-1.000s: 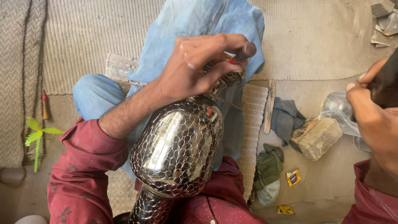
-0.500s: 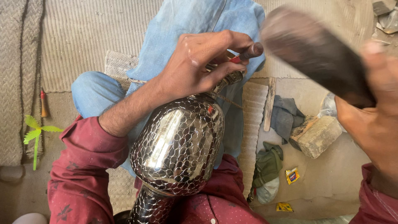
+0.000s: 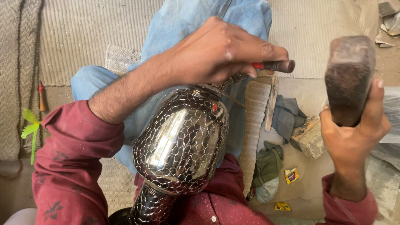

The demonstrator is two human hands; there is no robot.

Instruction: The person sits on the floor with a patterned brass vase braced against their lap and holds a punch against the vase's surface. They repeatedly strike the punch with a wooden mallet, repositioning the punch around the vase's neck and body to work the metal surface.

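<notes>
On lap: vase (image 3: 179, 137); left hand (image 3: 216, 52) grips chisel (image 3: 275, 66).

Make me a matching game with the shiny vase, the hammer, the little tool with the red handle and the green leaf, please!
Things:
1. metal vase
2. hammer
3. red-handled tool
4. green leaf

Places:
A. raised in the right hand
B. on the floor at the far left
C. gripped in the left hand
D. resting in the person's lap

Pairs: 1-D, 2-A, 3-C, 4-B
</notes>
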